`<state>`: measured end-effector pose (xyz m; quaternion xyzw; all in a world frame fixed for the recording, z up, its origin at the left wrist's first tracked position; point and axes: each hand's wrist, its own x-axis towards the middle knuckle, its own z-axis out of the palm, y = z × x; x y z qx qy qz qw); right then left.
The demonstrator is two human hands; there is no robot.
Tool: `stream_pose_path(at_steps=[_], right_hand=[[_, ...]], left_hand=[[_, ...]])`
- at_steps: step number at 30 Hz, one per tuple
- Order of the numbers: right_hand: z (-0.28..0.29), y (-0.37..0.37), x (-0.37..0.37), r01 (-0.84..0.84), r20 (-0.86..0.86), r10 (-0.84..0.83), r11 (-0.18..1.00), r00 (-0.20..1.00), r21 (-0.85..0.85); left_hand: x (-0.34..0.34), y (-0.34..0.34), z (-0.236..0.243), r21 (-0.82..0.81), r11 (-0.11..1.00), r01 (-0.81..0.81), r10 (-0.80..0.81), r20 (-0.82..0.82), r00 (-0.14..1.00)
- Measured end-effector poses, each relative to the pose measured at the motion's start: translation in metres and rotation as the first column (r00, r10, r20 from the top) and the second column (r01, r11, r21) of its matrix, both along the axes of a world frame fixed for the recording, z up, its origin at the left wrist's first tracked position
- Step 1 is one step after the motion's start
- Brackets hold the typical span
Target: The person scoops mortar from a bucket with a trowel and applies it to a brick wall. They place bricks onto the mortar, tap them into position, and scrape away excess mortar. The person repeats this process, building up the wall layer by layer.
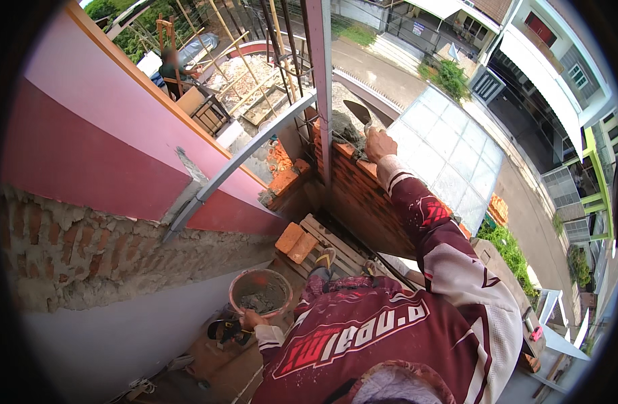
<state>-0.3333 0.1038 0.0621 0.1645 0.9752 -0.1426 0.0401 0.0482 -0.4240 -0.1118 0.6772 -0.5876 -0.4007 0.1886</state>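
Trowel [357, 111], metal blade, tilted, in R hand [381, 144] nr lumpy grey mortar [349, 135] atop brick wall [358, 185]. Wall: orange-red bricks, rough courses. Round bucket [290, 293], reddish rim, opening up, part-filled w/ grey mortar, L hand [253, 319] at near rim.

We've got a maroon jersey [363, 330] with white sleeve panels and red-and-white lettering, reddish bucket [290, 288], grey mortar [260, 297], dark grey trowel [356, 110]. Painted wall [100, 138] on our left: pale pink over dark maroon, orange trim [130, 64], then a red-brown brick band [73, 242] streaked grey. Loose bricks [297, 242] are bright orange, brick wall [366, 190] orange-red with dark stripes, roof panels [450, 141] pale grey-white in a grid.
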Motion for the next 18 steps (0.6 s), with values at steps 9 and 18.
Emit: stream_pose_path(at_steps=[9,18], right_hand=[[0.042,0.058,-0.051,-0.033,0.199,0.139,0.887,0.97,-0.46],[0.015,0.036,-0.089,-0.056,0.289,0.232,0.858,0.929,-0.511]], left_hand=[[0.113,-0.056,-0.063,0.08,0.996,0.041,-0.069,0.385,0.92],[0.149,-0.029,-0.053,0.304,0.927,0.22,-0.366,0.606,0.706]])
